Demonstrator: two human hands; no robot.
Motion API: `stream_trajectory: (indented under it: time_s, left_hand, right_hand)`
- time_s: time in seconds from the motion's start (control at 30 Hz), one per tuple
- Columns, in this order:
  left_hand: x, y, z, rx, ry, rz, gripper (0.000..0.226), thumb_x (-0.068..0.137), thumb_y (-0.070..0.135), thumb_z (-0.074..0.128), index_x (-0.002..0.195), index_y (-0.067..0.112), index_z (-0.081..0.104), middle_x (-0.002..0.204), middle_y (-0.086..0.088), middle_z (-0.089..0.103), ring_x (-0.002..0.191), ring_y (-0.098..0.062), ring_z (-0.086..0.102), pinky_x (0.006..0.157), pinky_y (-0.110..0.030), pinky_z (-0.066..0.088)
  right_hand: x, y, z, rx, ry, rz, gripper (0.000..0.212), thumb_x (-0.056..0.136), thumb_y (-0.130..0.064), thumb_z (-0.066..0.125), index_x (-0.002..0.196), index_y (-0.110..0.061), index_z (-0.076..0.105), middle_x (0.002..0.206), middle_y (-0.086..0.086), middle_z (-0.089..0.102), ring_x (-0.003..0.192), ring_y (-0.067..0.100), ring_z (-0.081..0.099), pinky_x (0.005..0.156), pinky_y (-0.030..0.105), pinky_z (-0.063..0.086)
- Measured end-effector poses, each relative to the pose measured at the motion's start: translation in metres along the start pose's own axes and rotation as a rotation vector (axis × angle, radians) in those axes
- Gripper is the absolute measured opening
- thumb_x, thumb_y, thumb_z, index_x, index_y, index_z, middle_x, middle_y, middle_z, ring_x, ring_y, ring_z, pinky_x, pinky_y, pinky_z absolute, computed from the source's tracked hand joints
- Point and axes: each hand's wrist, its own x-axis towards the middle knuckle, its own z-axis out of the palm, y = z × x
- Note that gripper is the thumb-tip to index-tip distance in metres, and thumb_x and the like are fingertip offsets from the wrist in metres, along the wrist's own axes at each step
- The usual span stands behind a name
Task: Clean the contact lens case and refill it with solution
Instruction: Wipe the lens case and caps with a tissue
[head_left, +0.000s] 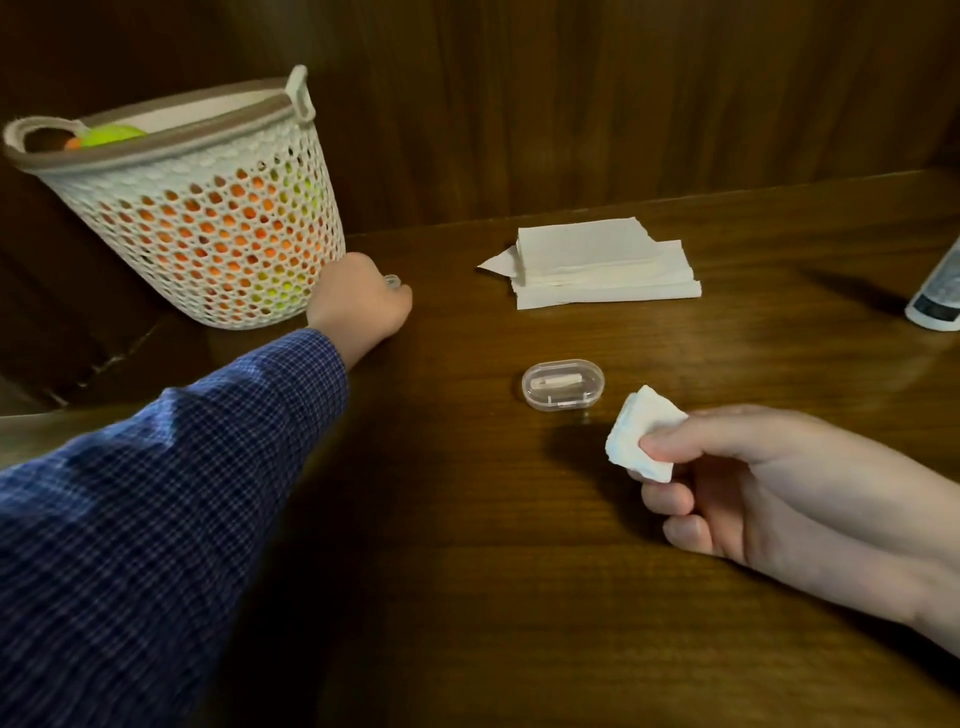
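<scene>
A folded wad of tissue (644, 435) is pinched between the thumb and fingers of the right hand (779, 488), which is held just above the wooden table (467, 519); the grip leaves a corner of the wad exposed, probably so that it can be worked into a small hollow. The left hand (358, 304) is stretched far out, with its fingers curled over a small clear object (390, 281) at the table's edge just beside the perforated basket (208, 218). Only a sliver of that object is seen, so what it is cannot be told; it may be part of the lens case being tipped out or set aside. The clear oval case (563, 385) lies shut on the table between the 2 hands, near the wad and apart from it. A stack of paper tissues (602, 265) is kept behind it, within reach for wiping. The solution bottle (937, 291) stands at the far right, so refilling is judged not yet begun
</scene>
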Motion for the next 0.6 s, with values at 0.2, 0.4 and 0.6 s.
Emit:
stream_trajectory:
  time_s: [0.2, 0.4, 0.6]
  left_hand:
    - [-0.002, 0.006, 0.000, 0.039, 0.009, 0.017, 0.030, 0.096, 0.036, 0.066, 0.088, 0.007, 0.065, 0.082, -0.011, 0.067, 0.073, -0.027, 0.066, 0.057, -0.036, 0.048]
    - [-0.062, 0.027, -0.056, -0.465, -0.140, 0.204, 0.005, 0.093, 0.025, 0.075, 0.096, 0.022, 0.075, 0.072, -0.001, 0.074, 0.060, -0.013, 0.074, 0.056, -0.032, 0.064]
    - [-0.172, 0.042, -0.078, -0.775, -0.445, 0.505, 0.018, 0.087, 0.006, 0.077, 0.101, 0.018, 0.076, 0.083, 0.000, 0.078, 0.066, -0.016, 0.075, 0.059, -0.025, 0.062]
  right_hand:
    - [0.002, 0.000, -0.001, 0.000, 0.005, -0.005, 0.029, 0.071, -0.004, 0.072, 0.098, 0.004, 0.071, 0.071, 0.009, 0.054, 0.053, 0.014, 0.049, 0.041, 0.023, 0.045]
    - [0.001, -0.002, -0.006, -0.038, 0.015, -0.072, 0.040, 0.074, -0.009, 0.074, 0.111, 0.003, 0.068, 0.072, 0.007, 0.059, 0.054, 0.013, 0.052, 0.043, 0.023, 0.046]
    - [-0.005, -0.013, -0.007, -0.123, 0.068, -0.285, 0.033, 0.081, -0.021, 0.073, 0.112, -0.010, 0.068, 0.070, 0.003, 0.068, 0.082, 0.023, 0.060, 0.051, 0.022, 0.050]
